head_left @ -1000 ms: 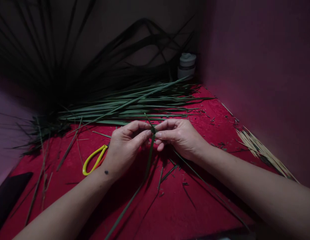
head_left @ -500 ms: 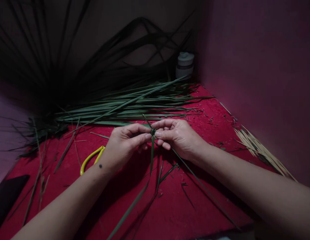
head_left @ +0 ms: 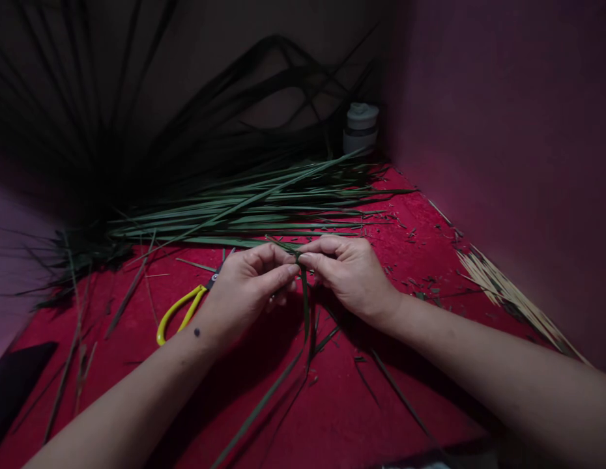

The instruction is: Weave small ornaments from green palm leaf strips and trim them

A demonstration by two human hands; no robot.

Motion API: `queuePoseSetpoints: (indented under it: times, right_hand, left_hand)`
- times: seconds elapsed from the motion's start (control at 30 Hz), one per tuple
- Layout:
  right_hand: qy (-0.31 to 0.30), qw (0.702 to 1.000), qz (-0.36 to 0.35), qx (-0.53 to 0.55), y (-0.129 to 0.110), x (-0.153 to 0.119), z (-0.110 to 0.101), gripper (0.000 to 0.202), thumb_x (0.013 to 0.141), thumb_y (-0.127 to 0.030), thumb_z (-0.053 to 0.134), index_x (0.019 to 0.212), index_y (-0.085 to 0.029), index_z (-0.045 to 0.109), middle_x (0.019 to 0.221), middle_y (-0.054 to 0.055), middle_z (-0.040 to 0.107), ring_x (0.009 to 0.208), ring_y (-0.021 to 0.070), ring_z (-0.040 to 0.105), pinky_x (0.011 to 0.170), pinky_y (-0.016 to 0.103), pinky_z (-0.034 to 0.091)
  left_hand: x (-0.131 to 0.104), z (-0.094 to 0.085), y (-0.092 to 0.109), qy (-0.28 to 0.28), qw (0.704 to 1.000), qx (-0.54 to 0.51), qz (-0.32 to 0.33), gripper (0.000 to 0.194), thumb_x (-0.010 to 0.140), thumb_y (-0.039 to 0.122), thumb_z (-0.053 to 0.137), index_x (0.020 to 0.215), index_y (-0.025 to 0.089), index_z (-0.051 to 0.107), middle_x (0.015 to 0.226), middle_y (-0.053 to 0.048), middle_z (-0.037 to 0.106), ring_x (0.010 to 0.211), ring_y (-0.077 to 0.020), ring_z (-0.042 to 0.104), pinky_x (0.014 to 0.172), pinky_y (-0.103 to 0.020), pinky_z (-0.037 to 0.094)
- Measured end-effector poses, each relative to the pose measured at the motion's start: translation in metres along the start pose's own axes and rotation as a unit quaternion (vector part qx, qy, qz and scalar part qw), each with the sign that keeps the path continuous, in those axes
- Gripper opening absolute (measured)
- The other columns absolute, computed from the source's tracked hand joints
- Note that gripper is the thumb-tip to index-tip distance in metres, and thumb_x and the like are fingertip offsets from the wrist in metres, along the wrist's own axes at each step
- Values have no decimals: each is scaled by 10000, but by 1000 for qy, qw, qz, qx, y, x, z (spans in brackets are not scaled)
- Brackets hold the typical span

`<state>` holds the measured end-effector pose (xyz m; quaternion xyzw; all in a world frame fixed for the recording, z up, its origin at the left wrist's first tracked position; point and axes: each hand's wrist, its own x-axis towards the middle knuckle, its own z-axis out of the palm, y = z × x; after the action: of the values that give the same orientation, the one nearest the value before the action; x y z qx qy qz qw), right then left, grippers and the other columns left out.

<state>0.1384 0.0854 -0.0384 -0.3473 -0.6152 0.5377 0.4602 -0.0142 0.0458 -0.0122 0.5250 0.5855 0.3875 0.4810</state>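
Note:
Near the middle of the view, my left hand (head_left: 257, 277) pinches a green leaf strip (head_left: 305, 303) between thumb and index finger. My right hand (head_left: 349, 270) grips the same strip close beside it, the fingertips of both hands almost touching. Whatever knot or fold lies at the fingertips is mostly hidden. Long ends of leaf hang from the hands toward the lower edge, and a short end sticks out above my left fingers. Scissors with yellow handles (head_left: 178, 312) lie left of my left wrist, their blades partly behind that hand.
A pile of long green leaves (head_left: 225, 212) lies beyond the hands on the red cloth (head_left: 361, 417). A white lidded container (head_left: 361, 127) stands at the back. Pale thin sticks (head_left: 508, 293) lie at the right wall, a dark object (head_left: 19, 384) at the left.
The short leaf end above the fingers has tipped to the left, and the hanging strips have shifted. My left hand has turned slightly, showing more of the scissors.

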Motion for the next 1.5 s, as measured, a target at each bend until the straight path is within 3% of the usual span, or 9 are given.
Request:
queuePoseSetpoints:
  times: [0.1, 0.27, 0.5, 0.63, 0.77, 0.97, 1.23, 1.5]
  right_hand:
    - [3, 998, 52, 28, 1, 1, 0, 97, 759, -182, 601, 706, -135, 668, 578, -21, 593, 510, 73, 504, 500, 201, 384]
    - [-51, 982, 146, 104, 4, 6, -4, 138, 737, -255, 625, 684, -128, 615, 475, -42, 509, 400, 51, 429, 391, 173, 300]
    - [-67, 984, 133, 99, 4, 5, -5, 224, 657, -318, 726, 726, -120, 646, 439, -58, 482, 337, 32, 358, 338, 168, 245]
    - [-67, 973, 168, 142, 4, 4, -5, 245, 635, -333, 746, 655, -130, 611, 419, -44, 504, 333, 54, 414, 316, 162, 279]
    - [-52, 956, 210, 200, 4, 2, -3, 266, 585, -308, 778, 620, -130, 583, 434, -33, 535, 345, 56, 451, 322, 147, 321]
    - [-33, 957, 198, 209, 3, 3, -3, 252, 611, -303, 761, 629, -132, 577, 434, -31, 540, 328, 54, 452, 308, 139, 310]
    - [-86, 956, 207, 190, 9, 8, -8, 251, 654, -327, 734, 694, -112, 610, 534, 4, 589, 417, 85, 524, 412, 191, 418]
    - [-78, 978, 165, 100, 5, 10, -12, 253, 648, -331, 743, 717, -115, 631, 532, -13, 567, 431, 70, 483, 403, 180, 352]
  left_hand:
    - [0, 1, -4, -1, 1000, -4, -10, 138, 731, 246, 680, 796, 155, 600, 588, 28, 608, 445, -69, 499, 409, -174, 397]
    - [0, 1, -7, -11, 1000, -10, 3, 116, 754, 246, 652, 790, 161, 581, 581, 37, 589, 430, -70, 485, 391, -178, 410]
    - [0, 0, -2, -19, 999, 27, 6, 103, 784, 254, 614, 790, 154, 594, 579, 28, 588, 441, -71, 490, 393, -168, 401]
    - [-2, 2, 1, -34, 999, 40, -7, 101, 786, 249, 605, 772, 152, 577, 573, 35, 575, 442, -59, 471, 399, -155, 372]
    - [-2, 4, 5, -47, 995, 79, 41, 125, 794, 221, 583, 701, 144, 551, 566, 42, 528, 473, -44, 440, 415, -139, 339]
    - [-2, 6, 7, -51, 993, 90, 56, 119, 800, 228, 562, 715, 149, 531, 556, 50, 506, 448, -49, 424, 401, -153, 342]
    - [0, -1, 6, -44, 997, 58, -14, 162, 767, 307, 596, 734, 158, 539, 545, 43, 530, 419, -72, 455, 377, -178, 384]
    - [1, 1, 6, -38, 996, 79, -25, 170, 769, 318, 590, 706, 172, 530, 528, 45, 519, 391, -69, 429, 351, -175, 344]
